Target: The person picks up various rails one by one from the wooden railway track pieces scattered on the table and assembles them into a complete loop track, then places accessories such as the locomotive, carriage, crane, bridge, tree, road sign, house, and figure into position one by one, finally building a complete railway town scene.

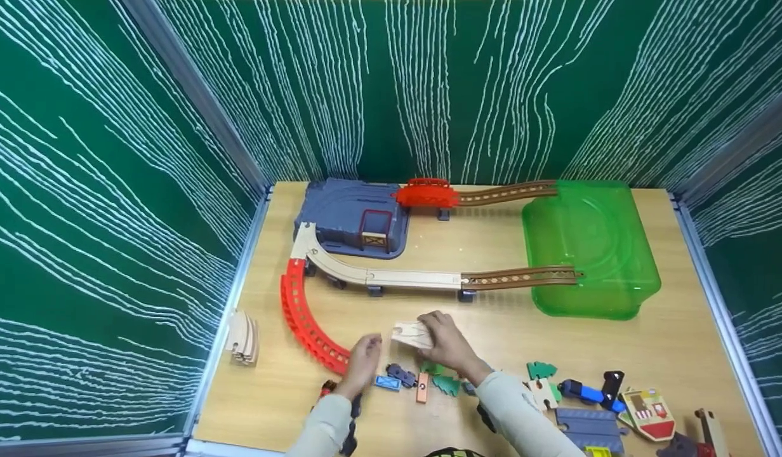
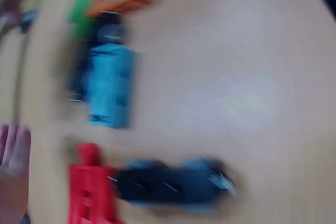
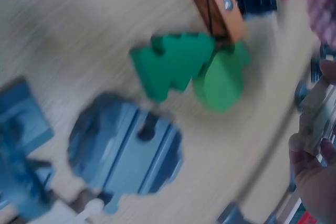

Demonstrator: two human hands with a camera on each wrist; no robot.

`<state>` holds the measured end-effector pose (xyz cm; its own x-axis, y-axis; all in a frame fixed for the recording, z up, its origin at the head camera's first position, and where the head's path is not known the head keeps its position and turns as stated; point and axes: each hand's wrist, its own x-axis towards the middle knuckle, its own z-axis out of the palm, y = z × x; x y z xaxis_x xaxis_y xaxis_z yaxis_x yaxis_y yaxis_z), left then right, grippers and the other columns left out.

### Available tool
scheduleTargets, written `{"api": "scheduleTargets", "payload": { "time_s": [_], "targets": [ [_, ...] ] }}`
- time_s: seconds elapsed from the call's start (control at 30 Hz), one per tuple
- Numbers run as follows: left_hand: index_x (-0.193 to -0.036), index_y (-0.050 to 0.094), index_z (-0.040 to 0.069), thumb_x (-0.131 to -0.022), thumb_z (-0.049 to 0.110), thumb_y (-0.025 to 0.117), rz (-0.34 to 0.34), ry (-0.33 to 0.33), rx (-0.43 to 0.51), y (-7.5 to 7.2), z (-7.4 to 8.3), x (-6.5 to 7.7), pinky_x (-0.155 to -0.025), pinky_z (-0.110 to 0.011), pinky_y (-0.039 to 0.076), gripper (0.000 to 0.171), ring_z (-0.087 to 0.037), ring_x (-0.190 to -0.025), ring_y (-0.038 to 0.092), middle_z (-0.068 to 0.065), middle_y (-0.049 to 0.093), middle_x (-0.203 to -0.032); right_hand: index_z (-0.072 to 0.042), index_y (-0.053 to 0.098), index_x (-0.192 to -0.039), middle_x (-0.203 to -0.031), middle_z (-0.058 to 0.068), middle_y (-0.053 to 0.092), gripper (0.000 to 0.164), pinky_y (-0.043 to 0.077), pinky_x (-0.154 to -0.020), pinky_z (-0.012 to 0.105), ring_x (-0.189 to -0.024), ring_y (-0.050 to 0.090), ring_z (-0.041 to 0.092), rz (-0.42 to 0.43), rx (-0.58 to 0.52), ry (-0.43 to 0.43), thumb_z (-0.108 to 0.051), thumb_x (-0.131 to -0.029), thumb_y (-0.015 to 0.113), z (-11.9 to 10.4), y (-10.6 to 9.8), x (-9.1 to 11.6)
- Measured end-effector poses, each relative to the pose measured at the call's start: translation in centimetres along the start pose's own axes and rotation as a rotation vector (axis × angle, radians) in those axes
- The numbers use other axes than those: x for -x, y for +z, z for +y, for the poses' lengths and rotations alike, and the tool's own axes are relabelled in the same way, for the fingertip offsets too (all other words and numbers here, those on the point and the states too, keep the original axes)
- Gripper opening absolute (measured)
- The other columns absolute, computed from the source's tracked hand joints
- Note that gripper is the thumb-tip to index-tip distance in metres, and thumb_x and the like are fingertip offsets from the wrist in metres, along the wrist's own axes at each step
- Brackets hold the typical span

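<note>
My right hand (image 1: 447, 343) grips a pale wooden toy train track piece (image 1: 410, 334) above the middle of the table. In the right wrist view, the fingers of this hand (image 3: 315, 182) hold the wooden piece by its edges at the right border. Close by on the left, my left hand (image 1: 364, 363) hovers near the end of a red curved track (image 1: 305, 317), with nothing visible in its fingers. The left wrist view is blurred and catches only part of that hand (image 2: 13, 174), its fingers fairly straight. Below the hands lie a light blue wagon (image 1: 388, 383) and an orange block (image 1: 422, 387).
A grey toy station base (image 1: 346, 209), red bridge (image 1: 427, 192), brown tracks (image 1: 518, 277) and pale tracks (image 1: 413, 278) run toward an upturned green bin (image 1: 594, 247). Stacked curved tracks (image 1: 243, 339) lie left. Front right hold a blue engine (image 1: 581, 391), grey track plate (image 1: 588, 428) and green trees (image 1: 541, 370).
</note>
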<state>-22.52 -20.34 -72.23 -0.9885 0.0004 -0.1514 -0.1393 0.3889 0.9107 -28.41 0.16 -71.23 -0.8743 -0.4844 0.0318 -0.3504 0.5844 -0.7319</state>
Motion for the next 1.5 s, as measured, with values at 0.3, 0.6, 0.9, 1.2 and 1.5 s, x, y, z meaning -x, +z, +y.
{"api": "scheduleTargets", "payload": {
  "time_s": [0.3, 0.6, 0.9, 1.2, 1.5],
  "targets": [
    [-0.138, 0.026, 0.025, -0.073, 0.056, 0.057, -0.378, 0.343, -0.959, 4.9, 0.4, 0.6, -0.096, -0.063, 0.012, 0.078, -0.030, -0.132, 0.011, -0.002, 0.017, -0.145, -0.004, 0.052, -0.115, -0.107, 0.006, 0.050, 0.064, 0.041, -0.081, 0.037, -0.095, 0.043, 0.023, 0.084, 0.000, 0.038, -0.013, -0.057, 0.077, 1.0, -1.7, -0.1],
    [-0.138, 0.018, 0.039, -0.079, 0.067, 0.033, -0.441, 0.354, -1.296, 7.0, -1.1, 2.3, -0.093, -0.067, 0.013, 0.068, -0.028, -0.133, 0.009, 0.007, 0.010, -0.147, -0.008, 0.051, -0.115, -0.110, 0.005, 0.048, 0.063, 0.041, -0.085, 0.038, -0.098, 0.043, 0.023, 0.045, 0.004, 0.118, -0.016, -0.059, 0.078, 1.1, -1.1, 0.8],
    [-0.139, 0.011, 0.039, -0.082, 0.065, 0.029, -0.516, 0.364, -1.265, 7.1, -1.7, 4.9, -0.091, -0.069, 0.012, 0.066, -0.029, -0.132, 0.007, 0.007, 0.003, -0.147, -0.006, 0.050, -0.118, -0.111, 0.007, 0.048, 0.064, 0.042, -0.084, 0.041, -0.098, 0.043, 0.025, 0.048, -0.028, 0.125, -0.015, -0.061, 0.077, 1.0, -0.9, 1.5],
    [-0.139, 0.015, 0.038, -0.082, 0.064, 0.030, -0.488, 0.466, -1.243, 8.6, -1.6, 6.1, -0.087, -0.071, 0.015, 0.064, -0.030, -0.132, 0.006, 0.006, 0.011, -0.147, -0.004, 0.050, -0.118, -0.107, 0.005, 0.049, 0.064, 0.042, -0.082, 0.039, -0.096, 0.043, 0.023, 0.030, -0.009, 0.128, -0.015, -0.061, 0.077, 1.1, -1.2, 2.4],
    [-0.138, 0.002, 0.042, -0.083, 0.066, 0.016, -0.614, 0.463, -1.321, 10.6, 0.1, 5.7, -0.092, -0.067, 0.013, 0.062, -0.023, -0.133, 0.007, 0.013, 0.006, -0.146, -0.005, 0.047, -0.121, -0.112, 0.006, 0.047, 0.063, 0.042, -0.083, 0.042, -0.101, 0.042, 0.025, -0.010, 0.008, 0.143, -0.016, -0.066, 0.076, 0.5, -1.1, 2.5]
  ]
}}
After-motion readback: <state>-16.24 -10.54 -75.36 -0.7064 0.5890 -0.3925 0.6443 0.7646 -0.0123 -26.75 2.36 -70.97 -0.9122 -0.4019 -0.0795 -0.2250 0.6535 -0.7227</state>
